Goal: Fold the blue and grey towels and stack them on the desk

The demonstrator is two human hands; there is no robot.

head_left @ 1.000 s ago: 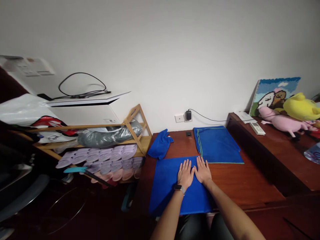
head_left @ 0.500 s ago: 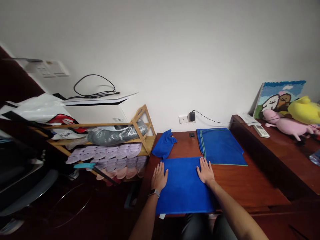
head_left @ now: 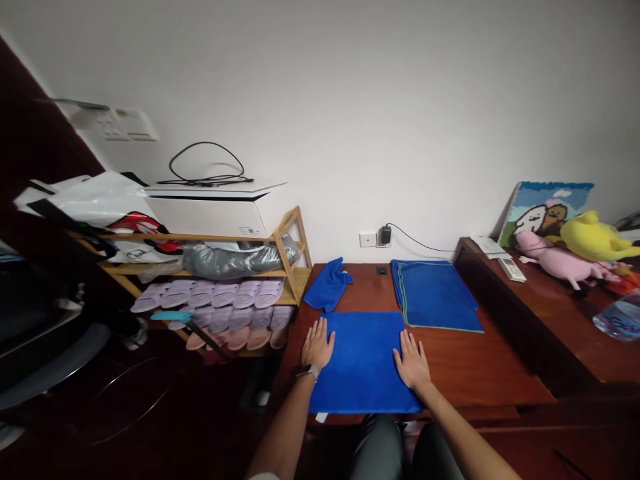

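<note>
A bright blue cloth (head_left: 364, 367) lies flat on the brown wooden desk (head_left: 470, 363), its white tag sticking out at the near left corner. My left hand (head_left: 317, 344) rests open on the cloth's left edge, with a watch on the wrist. On the right edge my right hand (head_left: 411, 360) lies flat with its fingers stretched out. Behind the left hand is a crumpled blue cloth (head_left: 329, 287). Beyond the right hand sits a folded blue cloth (head_left: 437, 295) with green edging.
On the left stands a wooden rack (head_left: 299, 280) with purple and pink slippers (head_left: 235, 293) and a white box (head_left: 210, 215). A charger (head_left: 385, 234) is plugged into the wall. Plush toys (head_left: 560, 260), a remote (head_left: 511, 269) and a bottle (head_left: 620, 317) are on the raised surface at right.
My right hand has slid a little toward me along the cloth's right edge. The left hand stays at the left edge. The view has shifted slightly.
</note>
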